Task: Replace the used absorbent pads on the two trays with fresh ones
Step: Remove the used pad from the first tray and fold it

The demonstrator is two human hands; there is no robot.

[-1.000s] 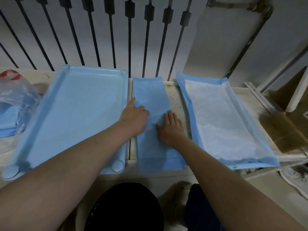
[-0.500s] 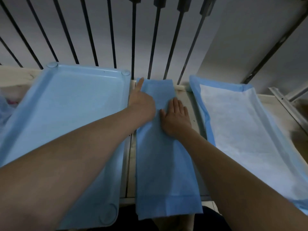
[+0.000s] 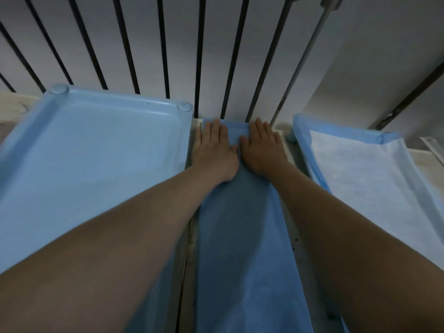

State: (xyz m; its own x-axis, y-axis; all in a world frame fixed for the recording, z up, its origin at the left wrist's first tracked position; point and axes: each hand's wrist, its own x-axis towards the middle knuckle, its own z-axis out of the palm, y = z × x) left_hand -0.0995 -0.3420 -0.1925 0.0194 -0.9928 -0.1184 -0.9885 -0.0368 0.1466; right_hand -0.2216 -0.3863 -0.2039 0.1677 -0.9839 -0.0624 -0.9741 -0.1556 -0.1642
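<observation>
A folded blue absorbent pad lies lengthwise on the table between two trays. My left hand and my right hand lie flat side by side on its far end, fingers straight, pressing it down. To the left stands a bare light-blue tray with round corner knobs. On the right, a second tray is lined with an unfolded pad, white in the middle with a blue border; only a corner of that tray shows.
A fence of black vertical bars runs along the table's far edge, right behind my fingertips. A pale wall panel and a dark diagonal rail rise at the far right. The table top shows in narrow strips between pad and trays.
Both hands slid away from me along the folded pad, from its middle to its far end. The view moved forward and down with them.
</observation>
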